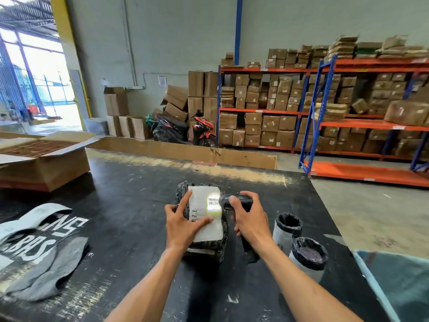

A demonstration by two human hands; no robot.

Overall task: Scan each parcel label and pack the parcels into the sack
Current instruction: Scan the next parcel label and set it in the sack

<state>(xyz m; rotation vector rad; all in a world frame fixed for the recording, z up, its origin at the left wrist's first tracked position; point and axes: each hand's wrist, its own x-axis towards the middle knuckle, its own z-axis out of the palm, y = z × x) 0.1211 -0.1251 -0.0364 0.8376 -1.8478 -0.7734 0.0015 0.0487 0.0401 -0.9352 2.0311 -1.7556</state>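
You have 3 parcels on the black table (130, 205): 1 black-wrapped parcel (204, 246) at the centre with a white label (205, 212) on top, and 2 cylinder parcels, the first (286, 231) and the second (307, 257), at about 3 and 4 o'clock of it, standing on end just beside each other. 1 grey sack (39, 249) with white lettering lies crumpled at 9 o'clock, well apart from the parcel. 1 open cardboard box (44, 166) sits at 10 o'clock on the table's far left.

The table top is scuffed and streaked with pale scratches. Beyond it, at 12 to 2 o'clock, orange-and-blue racks (325, 112) hold stacked cartons; 2 motorbikes (183, 131) stand by the wall at 12 o'clock, and a bright doorway opens at 10 o'clock.

The wrapped parcel's long axis runs from you toward 12 o'clock, label face up, barcode on its right half, lit by the scanner's light.

Your left hand (183, 226) rests on the label, fingers spread straight, pressing it flat. Your right hand (249, 219) grips 1 black scanner (232, 199), its head aimed at 9 o'clock toward the barcode.
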